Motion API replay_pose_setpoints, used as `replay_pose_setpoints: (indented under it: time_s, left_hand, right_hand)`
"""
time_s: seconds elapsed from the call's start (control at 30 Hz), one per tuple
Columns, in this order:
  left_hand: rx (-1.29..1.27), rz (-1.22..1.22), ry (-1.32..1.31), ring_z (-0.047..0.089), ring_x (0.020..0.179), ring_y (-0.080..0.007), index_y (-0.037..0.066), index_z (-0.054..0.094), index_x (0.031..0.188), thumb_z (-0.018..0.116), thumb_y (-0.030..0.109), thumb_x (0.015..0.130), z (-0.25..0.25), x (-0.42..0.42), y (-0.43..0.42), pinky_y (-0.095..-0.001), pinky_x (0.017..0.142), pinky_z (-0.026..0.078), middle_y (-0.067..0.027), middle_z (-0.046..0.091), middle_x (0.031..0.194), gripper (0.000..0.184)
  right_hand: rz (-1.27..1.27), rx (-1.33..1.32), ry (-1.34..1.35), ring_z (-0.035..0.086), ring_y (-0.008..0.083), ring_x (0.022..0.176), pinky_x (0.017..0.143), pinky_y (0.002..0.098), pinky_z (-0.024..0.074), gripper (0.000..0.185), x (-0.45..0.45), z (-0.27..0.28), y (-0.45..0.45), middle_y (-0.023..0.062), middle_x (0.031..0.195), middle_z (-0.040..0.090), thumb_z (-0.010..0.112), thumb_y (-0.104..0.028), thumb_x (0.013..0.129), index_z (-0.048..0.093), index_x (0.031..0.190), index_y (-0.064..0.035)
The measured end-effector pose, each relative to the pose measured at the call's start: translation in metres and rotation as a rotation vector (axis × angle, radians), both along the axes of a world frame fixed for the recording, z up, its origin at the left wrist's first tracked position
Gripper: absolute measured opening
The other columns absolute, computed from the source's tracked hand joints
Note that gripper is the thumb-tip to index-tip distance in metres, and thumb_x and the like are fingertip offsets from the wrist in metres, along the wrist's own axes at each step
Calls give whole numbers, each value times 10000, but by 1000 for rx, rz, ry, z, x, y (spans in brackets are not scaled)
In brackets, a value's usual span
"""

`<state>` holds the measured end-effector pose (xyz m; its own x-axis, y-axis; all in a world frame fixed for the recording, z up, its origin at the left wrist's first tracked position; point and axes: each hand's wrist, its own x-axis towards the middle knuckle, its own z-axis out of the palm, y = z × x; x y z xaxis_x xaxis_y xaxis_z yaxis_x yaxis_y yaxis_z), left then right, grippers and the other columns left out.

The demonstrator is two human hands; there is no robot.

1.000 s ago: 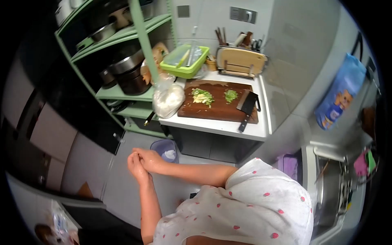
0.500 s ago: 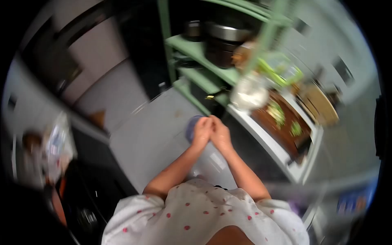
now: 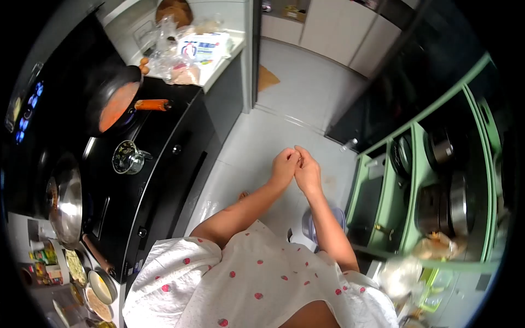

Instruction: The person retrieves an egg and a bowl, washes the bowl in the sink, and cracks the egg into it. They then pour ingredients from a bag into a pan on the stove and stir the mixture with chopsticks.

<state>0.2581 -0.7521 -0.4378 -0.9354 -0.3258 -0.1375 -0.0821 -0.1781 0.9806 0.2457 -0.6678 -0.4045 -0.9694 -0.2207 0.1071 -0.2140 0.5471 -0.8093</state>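
Far left of the joined hands, and lower, a steel pan (image 3: 70, 210) shines on the hob (image 3: 117, 216), and beneath it come the dishes: a bowl (image 3: 68, 255) of chopped pale-green bits, then a smaller bowl (image 3: 114, 286) with something yellowish inside. Up we go, left of the hands and higher, and there's the wok (image 3: 104, 97), tilted in this view, a smooth orange-red layer across its base, its orange handle (image 3: 153, 105) pointing our way. Nearer the hands sits a glass jug (image 3: 128, 158), clear, dark flecks showing around its mouth; its contents I can't make out. Beyond the wok, two brown eggs (image 3: 144, 66) beside crumpled packets (image 3: 203, 49). And here's the centre: left hand (image 3: 284, 167) and right hand (image 3: 308, 170) meet over the floor, fingers curled and touching; whether anything is tucked between them, I cannot tell. Just below and right, the nearest thing, the bin (image 3: 308, 225), pale purple and round, partly covered by the right forearm, its contents hidden. Further right, a green shelf (image 3: 418, 164) carries a silver-banded pot (image 3: 460, 205), and below that a bulging white bag (image 3: 400, 276) beside a lime-green basket (image 3: 428, 292) holding clear plastic.
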Motion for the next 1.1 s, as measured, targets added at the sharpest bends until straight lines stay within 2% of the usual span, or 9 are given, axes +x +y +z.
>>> replay_pose_setpoints:
  time_s: [0.17, 0.23, 0.5, 0.67, 0.73, 0.87, 0.93, 1.07, 1.1]
  left_hand:
    - [-53, 185, -78, 492, 682, -85, 43, 571, 841, 487, 165, 840, 10, -67, -108, -241, 613, 401, -16, 557, 746, 149]
    - [-65, 238, -134, 504, 709, -86, 53, 577, 859, 488, 154, 836, 18, -87, -153, -244, 632, 403, -16, 564, 764, 137]
    - [387, 562, -6, 547, 844, -132, 55, 530, 1058, 446, 141, 866, 13, -134, -277, -266, 714, 437, -31, 573, 953, 227]
    - [480, 697, -1, 552, 883, -158, 27, 483, 1148, 424, 160, 887, -1, -179, -326, -291, 748, 460, -55, 552, 1017, 299]
    - [470, 776, -17, 550, 887, -158, 28, 475, 1155, 430, 158, 887, -6, -202, -345, -289, 747, 460, -62, 541, 1039, 301]
    - [501, 970, -34, 526, 893, -162, 40, 477, 1140, 488, 156, 856, -30, -254, -370, -288, 731, 451, -46, 533, 1009, 307]
    - [514, 1032, -60, 504, 896, -158, 51, 479, 1134, 520, 171, 837, -30, -274, -374, -291, 737, 425, -34, 526, 996, 323]
    - [450, 1107, -95, 493, 909, -160, 54, 481, 1140, 528, 192, 833, -30, -296, -380, -301, 770, 374, -32, 524, 1001, 339]
    - [438, 1109, -108, 493, 911, -161, 46, 457, 1174, 527, 190, 835, -29, -298, -381, -300, 769, 378, -37, 525, 1018, 375]
  right_hand:
    - [195, 147, -199, 579, 192, 715, 679, 284, 461, 395, -82, 24, -104, 105, 809, 599, 528, -35, 755, 519, 1148, -66]
    - [240, 49, 207, 587, 301, 795, 731, 368, 458, 405, -120, 5, -142, 178, 817, 586, 529, -17, 731, 521, 1134, -54]
    - [346, 64, 178, 569, 328, 857, 754, 361, 448, 408, -296, -26, -281, 162, 891, 588, 556, -105, 695, 530, 1099, -49]
    - [418, 53, 23, 570, 303, 913, 788, 341, 443, 463, -422, -32, -368, 162, 1000, 588, 597, -147, 688, 515, 1128, -28]
    - [361, -13, 223, 573, 297, 899, 787, 335, 446, 516, -461, -33, -404, 161, 1008, 587, 626, -163, 683, 496, 1155, 0]
    - [449, -39, 160, 579, 266, 878, 755, 324, 459, 563, -514, -35, -459, 166, 1010, 584, 658, -176, 667, 484, 1165, 18]
    - [599, -50, -105, 592, 220, 811, 701, 306, 466, 583, -518, -22, -473, 156, 996, 592, 684, -186, 654, 487, 1163, 17]
    - [954, 97, -245, 588, 166, 687, 639, 270, 453, 413, -524, -5, -484, 112, 842, 631, 684, -162, 665, 588, 1016, 33]
    - [909, -128, -382, 586, 149, 693, 639, 267, 453, 333, -513, -2, -479, 102, 797, 635, 662, -143, 687, 608, 957, 44]
